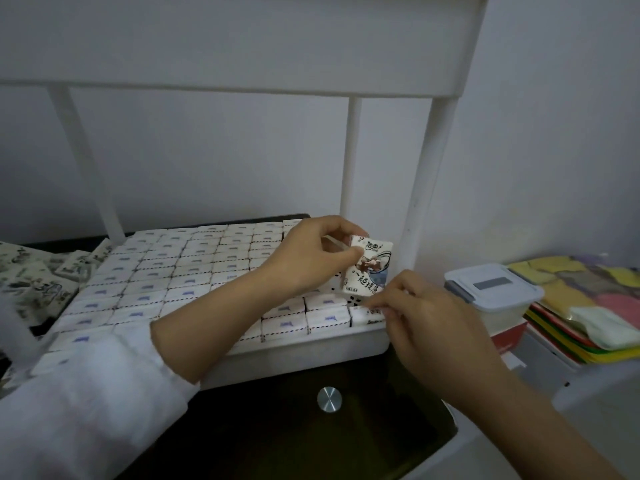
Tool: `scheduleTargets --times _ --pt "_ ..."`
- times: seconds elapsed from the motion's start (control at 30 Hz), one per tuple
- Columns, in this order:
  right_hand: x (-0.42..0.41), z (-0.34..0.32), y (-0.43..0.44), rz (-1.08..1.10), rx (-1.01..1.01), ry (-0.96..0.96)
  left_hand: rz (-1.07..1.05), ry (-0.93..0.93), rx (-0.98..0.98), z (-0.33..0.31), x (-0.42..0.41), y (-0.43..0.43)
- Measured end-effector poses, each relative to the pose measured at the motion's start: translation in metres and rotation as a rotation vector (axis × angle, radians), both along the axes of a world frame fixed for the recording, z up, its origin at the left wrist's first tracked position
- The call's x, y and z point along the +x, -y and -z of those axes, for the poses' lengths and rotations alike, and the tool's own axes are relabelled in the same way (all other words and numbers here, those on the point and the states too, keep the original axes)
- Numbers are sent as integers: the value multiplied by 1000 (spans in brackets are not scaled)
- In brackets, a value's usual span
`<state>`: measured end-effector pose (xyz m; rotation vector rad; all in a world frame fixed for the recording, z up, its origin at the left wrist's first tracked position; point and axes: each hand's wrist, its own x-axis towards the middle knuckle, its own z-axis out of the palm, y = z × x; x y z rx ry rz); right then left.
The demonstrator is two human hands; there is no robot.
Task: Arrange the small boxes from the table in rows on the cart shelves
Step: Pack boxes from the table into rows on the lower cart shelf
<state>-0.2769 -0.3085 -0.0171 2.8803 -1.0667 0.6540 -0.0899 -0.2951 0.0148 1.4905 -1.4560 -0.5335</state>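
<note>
Small boxes point(194, 271) fill the white cart shelf point(346, 344) in tight rows. The cart stands on a dark table point(294, 441) against a white wall. Loose boxes point(34, 278) lie on the table to the left. A lidded container point(491, 289) sits to the right. The left hand point(311, 251) pinches one printed box point(372, 268) between thumb and curled fingers, upright above the shelf's right end. The right hand point(426, 317), fingers curled, pinches the corner box point(365, 313) in the front row.
</note>
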Motion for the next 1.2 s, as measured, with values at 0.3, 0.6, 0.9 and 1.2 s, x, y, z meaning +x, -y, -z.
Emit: scheduleTargets --times 0.3,0.6,0.9,1.2 --pt "-2 5 2 54 60 219 65 312 -6 -2 4 -6" --pt "8 4 -5 67 43 335 227 665 100 -1 6 -7" --pt "39 -17 -17 -72 86 445 107 670 8 2 13 -44" --pt "128 -25 -96 -395 188 397 -298 534 -73 16 80 -207"
